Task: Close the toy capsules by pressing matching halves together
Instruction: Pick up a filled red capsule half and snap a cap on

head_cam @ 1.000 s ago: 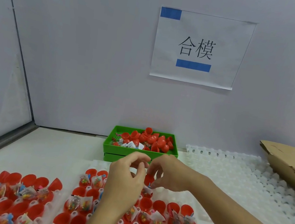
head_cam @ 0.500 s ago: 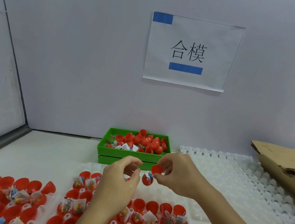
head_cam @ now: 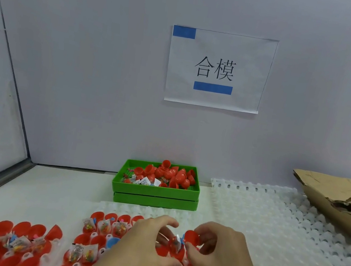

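Capsule halves (head_cam: 183,243) between hands: left hand (head_cam: 145,247) pinches bottom, right hand (head_cam: 218,255) pinches cap.

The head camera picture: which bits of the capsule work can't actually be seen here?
- Lower capsule half: in the head view, mostly hidden by the left hand and right hand; whether the upper capsule half is seated cannot be told.
- Toy packets: too small and blurred to identify.
- Front rows of the filled tray: cut off by the bottom edge.
- Cardboard box: cut off by the right edge.
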The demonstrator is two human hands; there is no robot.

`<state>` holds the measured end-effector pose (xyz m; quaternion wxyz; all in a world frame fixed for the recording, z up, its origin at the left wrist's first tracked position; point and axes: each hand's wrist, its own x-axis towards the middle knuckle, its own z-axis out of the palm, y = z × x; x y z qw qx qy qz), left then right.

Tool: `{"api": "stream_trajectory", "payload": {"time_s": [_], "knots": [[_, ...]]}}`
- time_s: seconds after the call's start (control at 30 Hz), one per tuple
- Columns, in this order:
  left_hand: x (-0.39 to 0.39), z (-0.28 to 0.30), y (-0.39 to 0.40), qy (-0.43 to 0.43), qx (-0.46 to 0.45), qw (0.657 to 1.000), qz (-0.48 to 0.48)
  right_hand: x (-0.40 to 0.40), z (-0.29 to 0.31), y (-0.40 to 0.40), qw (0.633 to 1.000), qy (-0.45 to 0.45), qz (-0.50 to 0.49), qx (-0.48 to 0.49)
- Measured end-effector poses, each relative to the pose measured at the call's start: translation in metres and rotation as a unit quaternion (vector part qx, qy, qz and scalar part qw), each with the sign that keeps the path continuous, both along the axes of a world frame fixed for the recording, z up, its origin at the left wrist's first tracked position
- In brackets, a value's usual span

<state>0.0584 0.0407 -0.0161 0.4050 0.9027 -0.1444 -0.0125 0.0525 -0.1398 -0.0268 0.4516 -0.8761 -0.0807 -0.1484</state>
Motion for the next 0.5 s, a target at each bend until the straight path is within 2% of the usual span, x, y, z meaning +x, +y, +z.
{"api": "stream_trajectory", "payload": {"time_s": [0.5], "knots": [[-0.0048,0.0018,-0.0008,-0.054,-0.052,0.997,0.015,-0.0041,0.0007,0.0001,0.999,-0.017,-0.007,0.031]]}}
